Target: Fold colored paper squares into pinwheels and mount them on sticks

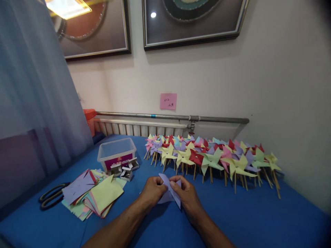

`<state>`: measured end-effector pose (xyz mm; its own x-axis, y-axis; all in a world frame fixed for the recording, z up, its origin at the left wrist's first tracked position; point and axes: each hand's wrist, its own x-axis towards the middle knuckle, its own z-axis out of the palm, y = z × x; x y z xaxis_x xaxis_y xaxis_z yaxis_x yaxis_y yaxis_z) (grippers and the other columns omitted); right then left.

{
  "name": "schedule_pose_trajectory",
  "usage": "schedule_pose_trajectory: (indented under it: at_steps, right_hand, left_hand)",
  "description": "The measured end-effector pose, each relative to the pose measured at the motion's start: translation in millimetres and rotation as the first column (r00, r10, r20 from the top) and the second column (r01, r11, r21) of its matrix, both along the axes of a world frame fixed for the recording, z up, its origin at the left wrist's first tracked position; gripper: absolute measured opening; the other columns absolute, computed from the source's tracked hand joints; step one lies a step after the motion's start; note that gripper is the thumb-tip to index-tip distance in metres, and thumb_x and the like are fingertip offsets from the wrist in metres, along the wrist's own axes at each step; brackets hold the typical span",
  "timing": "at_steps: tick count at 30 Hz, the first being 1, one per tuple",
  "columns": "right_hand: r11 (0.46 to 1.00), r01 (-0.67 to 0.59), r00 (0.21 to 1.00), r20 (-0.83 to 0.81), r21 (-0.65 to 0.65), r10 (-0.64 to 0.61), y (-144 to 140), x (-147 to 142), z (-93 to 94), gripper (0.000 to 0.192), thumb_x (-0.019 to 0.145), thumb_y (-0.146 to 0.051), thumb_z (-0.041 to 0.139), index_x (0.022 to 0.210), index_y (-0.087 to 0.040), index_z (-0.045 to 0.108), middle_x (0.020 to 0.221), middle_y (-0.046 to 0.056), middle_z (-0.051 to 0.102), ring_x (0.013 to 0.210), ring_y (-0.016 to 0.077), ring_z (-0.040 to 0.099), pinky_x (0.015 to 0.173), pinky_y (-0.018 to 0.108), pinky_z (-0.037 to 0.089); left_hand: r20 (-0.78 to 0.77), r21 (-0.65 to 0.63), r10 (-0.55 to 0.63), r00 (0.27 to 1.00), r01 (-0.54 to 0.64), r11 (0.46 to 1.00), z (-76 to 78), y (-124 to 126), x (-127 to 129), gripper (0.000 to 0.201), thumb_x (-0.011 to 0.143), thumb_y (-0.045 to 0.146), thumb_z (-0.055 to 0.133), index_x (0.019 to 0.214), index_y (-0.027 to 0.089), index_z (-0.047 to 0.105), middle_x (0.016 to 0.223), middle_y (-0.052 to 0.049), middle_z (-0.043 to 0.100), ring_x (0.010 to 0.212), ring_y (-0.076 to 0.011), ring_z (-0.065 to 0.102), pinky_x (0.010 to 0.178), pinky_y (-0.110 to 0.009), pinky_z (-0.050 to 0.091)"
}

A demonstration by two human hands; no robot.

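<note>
A purple paper pinwheel (167,197), partly folded, is held between both hands above the blue table. My left hand (153,190) pinches its left side, fingers curled, with the thumb toward the centre. On the right side, my right hand (186,195) grips the paper with thumb and fingers closed. Whether a pin is in the fingers is hidden. Left of my hands lie stacks of coloured paper squares (107,193), with a slit purple sheet (79,187) on one stack. Small open boxes (126,174), one with shiny bits inside, sit beyond my left hand.
Scissors with dark handles (53,196) lie at the left. A clear plastic tub (116,151) stands behind the small boxes. Many finished pinwheels on sticks (210,160) are lined up at the back right. A radiator (139,128) and pipe run along the wall; a curtain (38,86) hangs left.
</note>
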<state>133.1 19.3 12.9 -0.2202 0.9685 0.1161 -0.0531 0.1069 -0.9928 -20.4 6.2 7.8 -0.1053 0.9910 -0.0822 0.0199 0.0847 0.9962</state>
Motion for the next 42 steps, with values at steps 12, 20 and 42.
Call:
schedule_pose_trajectory:
  at_steps: [12,20,42]
  right_hand:
    - [0.999,0.005,1.000,0.012,-0.039,-0.005,-2,1,3.8,0.024,0.065,-0.039,0.077,0.073,-0.024,0.061,0.057,-0.007,0.053,0.054,0.0133,0.044,0.054,0.026,0.034]
    - [1.000,0.025,0.999,0.048,-0.008,-0.024,6,2,-0.1,0.022,0.063,-0.036,0.077,0.077,-0.023,0.066,0.065,-0.005,0.059,0.057,0.0138,0.047,0.054,0.026,0.036]
    - [0.994,0.005,0.995,0.096,0.106,-0.015,3,5,12.1,0.016,0.066,-0.037,0.074,0.073,-0.023,0.068,0.071,-0.002,0.063,0.068,0.0182,0.053,0.066,0.029,0.040]
  left_hand:
    - [-0.018,-0.023,-0.039,0.999,0.038,0.999,6.3,-4,2,0.012,0.058,0.022,0.062,0.057,0.020,0.051,0.044,0.006,0.047,0.039,-0.0073,0.036,0.043,-0.023,0.023]
    - [0.007,0.007,-0.043,0.999,0.043,0.999,4.1,-4,2,0.013,0.058,0.022,0.061,0.056,0.020,0.049,0.044,0.007,0.046,0.041,-0.0073,0.036,0.044,-0.023,0.022]
    - [-0.081,0.030,-0.065,0.995,0.068,0.997,-2.0,-4,1,0.013,0.063,0.022,0.063,0.061,0.019,0.051,0.049,0.007,0.046,0.044,-0.0074,0.036,0.045,-0.022,0.024]
